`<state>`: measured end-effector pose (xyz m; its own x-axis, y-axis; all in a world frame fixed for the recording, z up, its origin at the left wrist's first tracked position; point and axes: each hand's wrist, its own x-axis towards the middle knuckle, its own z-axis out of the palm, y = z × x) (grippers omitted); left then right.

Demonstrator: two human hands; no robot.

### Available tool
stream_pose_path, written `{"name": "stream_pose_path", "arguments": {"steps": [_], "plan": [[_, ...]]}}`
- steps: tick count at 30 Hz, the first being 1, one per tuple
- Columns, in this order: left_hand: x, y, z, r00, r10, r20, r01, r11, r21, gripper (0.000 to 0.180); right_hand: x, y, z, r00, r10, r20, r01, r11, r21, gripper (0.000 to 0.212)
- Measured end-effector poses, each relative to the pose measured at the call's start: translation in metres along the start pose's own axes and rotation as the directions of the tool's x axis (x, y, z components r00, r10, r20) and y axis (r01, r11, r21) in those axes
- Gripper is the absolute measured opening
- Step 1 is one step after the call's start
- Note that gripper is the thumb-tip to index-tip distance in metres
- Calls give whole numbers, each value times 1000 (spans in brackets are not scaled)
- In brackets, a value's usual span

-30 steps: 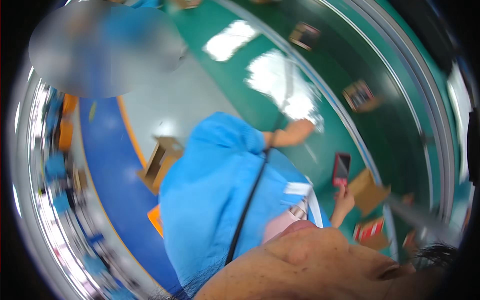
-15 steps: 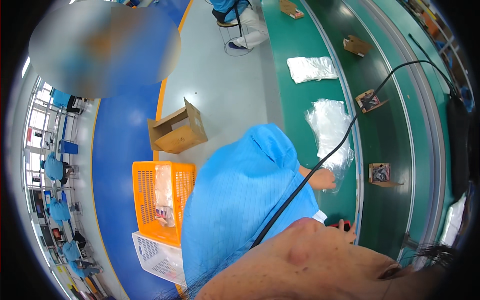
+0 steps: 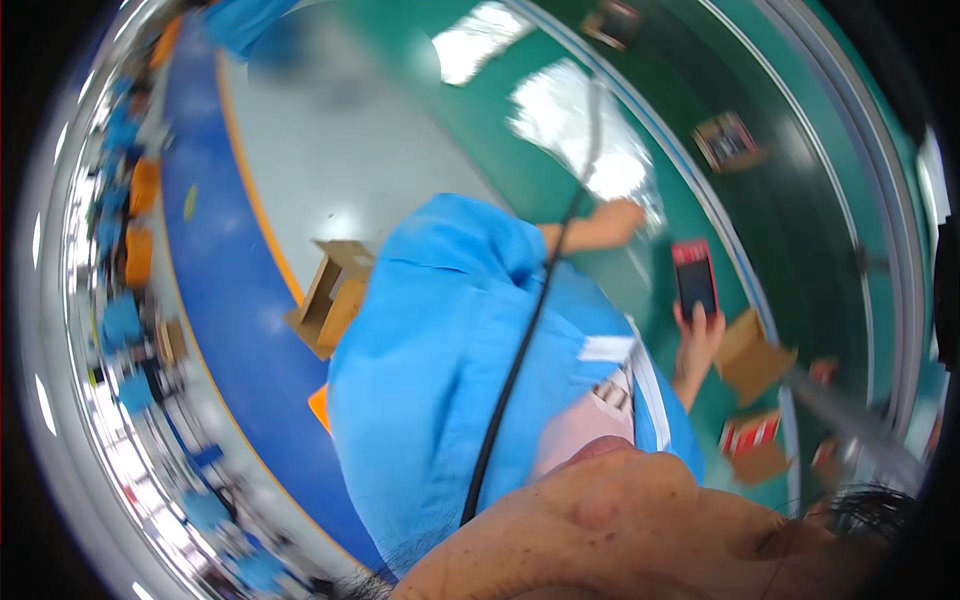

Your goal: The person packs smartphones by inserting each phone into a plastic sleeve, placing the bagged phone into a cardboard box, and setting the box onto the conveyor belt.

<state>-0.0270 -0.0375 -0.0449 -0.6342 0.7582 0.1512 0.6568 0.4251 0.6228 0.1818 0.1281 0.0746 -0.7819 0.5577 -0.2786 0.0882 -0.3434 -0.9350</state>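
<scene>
My left hand [image 3: 618, 222] is at the lower end of a stack of clear plastic bags [image 3: 590, 130] on the green table, its blurred fingers curled at the bags' edge. Below and right of it, my right hand [image 3: 700, 335] grips a flat rectangular item [image 3: 695, 280] by its lower end. That item has a black face and a red border, and what it is exactly I cannot make out. Just under the right hand stands an open brown carton [image 3: 752, 357]. Another small carton [image 3: 750, 435] with red packages lies lower down.
A second pile of bags [image 3: 480, 42] lies farther up the table. Small open cartons [image 3: 727, 142] sit on the dark green strip beyond the rail. A black cable [image 3: 520, 370] crosses before my body. On the floor at left stands an open cardboard box [image 3: 335, 300].
My view has turned and shifted, so the table looks tilted. My right hand, mostly hidden before, now shows with the red-bordered item raised in it. The left hand stays at the bags.
</scene>
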Motion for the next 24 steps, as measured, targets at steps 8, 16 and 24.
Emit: {"name": "stream_pose_path", "arguments": {"steps": [8, 16, 24], "plan": [[8, 9, -25, 963, -263, -60, 244, 944, -221, 14, 16, 67, 56, 959, -273, 75, 278, 859, -431, 23], [1, 53, -47, 933, 226, -281, -230, 973, 22, 9, -4, 29, 60, 908, -317, 273, 368, 298, -881, 28], [2, 98, -69, 810, 505, -300, -512, 857, 60, 13, 4, 21, 51, 962, 215, 171, -240, 959, 148, 42]]}}
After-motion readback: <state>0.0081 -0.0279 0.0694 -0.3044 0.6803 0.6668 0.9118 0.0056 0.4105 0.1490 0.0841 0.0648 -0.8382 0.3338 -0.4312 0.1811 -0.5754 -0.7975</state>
